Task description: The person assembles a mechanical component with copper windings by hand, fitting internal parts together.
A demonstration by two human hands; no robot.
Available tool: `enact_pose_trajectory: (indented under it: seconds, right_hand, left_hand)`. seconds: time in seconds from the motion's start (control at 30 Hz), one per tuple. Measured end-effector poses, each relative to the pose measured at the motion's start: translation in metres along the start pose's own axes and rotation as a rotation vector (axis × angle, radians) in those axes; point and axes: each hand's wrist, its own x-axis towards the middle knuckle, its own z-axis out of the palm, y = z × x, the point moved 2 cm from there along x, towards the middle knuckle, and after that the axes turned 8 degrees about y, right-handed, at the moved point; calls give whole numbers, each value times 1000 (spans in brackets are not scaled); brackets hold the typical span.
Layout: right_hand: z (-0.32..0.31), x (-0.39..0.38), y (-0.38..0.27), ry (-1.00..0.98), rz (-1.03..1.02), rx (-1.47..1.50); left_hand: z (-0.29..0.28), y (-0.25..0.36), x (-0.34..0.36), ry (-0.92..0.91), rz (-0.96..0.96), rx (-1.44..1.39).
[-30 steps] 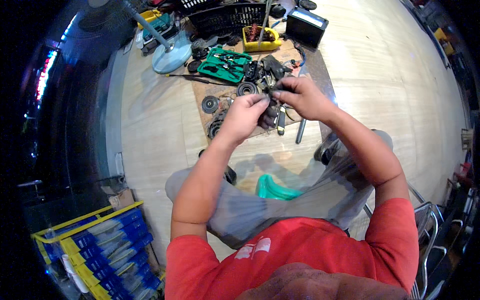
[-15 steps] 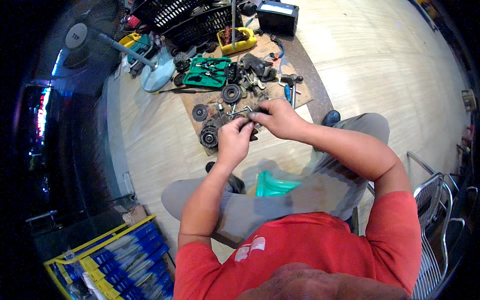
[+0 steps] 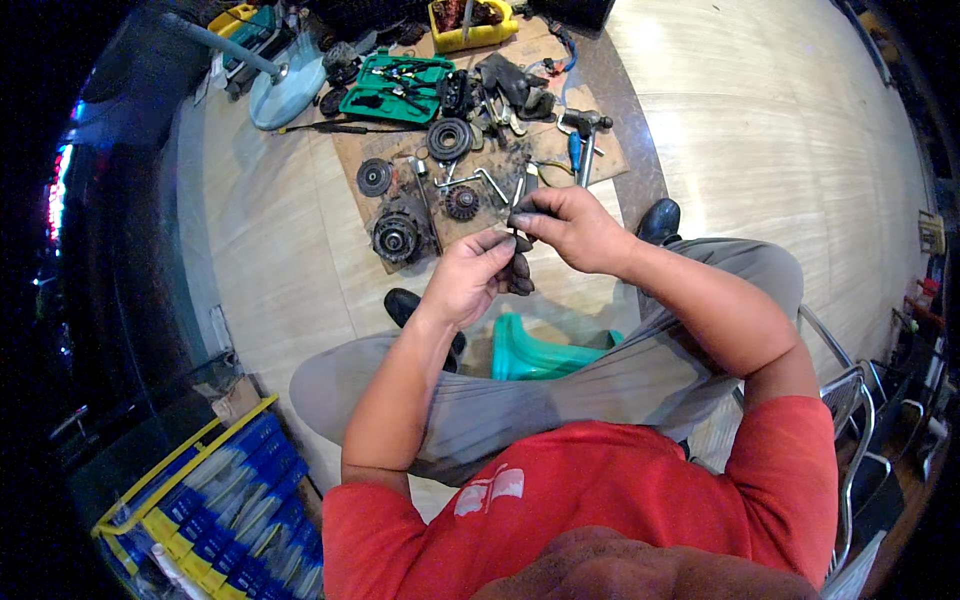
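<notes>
My left hand point(image 3: 468, 272) and my right hand point(image 3: 565, 228) meet in front of me, both closed with fingertips on a small dark, slim part point(image 3: 515, 230), too small to make out. Just beyond them on a cardboard mat point(image 3: 355, 153) lie an L-shaped wrench point(image 3: 490, 184), a small finned rotor point(image 3: 462, 202), a dark pulley point(image 3: 450, 140) and a smaller disc point(image 3: 374, 177). A larger round assembly point(image 3: 398, 235) sits left of my hands. A hammer point(image 3: 590, 120) and a blue-handled tool point(image 3: 574, 150) lie at the right.
A green tool case point(image 3: 390, 90), a yellow container point(image 3: 470, 30) and a fan stand point(image 3: 288, 100) are behind the parts. A green plastic stool or similar object point(image 3: 540, 355) lies between my legs. A yellow-blue rack point(image 3: 210, 490) stands lower left, a metal chair point(image 3: 850, 430) right.
The view has shifted, so the mat's contents sit higher in frame. My hands have drawn back toward me, uncovering more of the parts, still holding something small between them.
</notes>
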Motion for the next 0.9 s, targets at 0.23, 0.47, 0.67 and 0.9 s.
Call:
enact_pose_trajectory:
  seconds: [0.23, 0.47, 0.67, 0.9]
  right_hand:
    - [16, 8, 15, 154, 56, -198]
    - [29, 10, 4, 174, 32, -295]
    - [21, 15, -3, -3, 131, -126]
    - [18, 16, -2, 15, 63, -73]
  left_hand:
    - [-10, -10, 12, 319, 139, 203]
    - [3, 2, 2, 538, 531, 914]
    - [-13, -6, 4, 94, 144, -60]
    - [-18, -10, 5, 8, 118, -118]
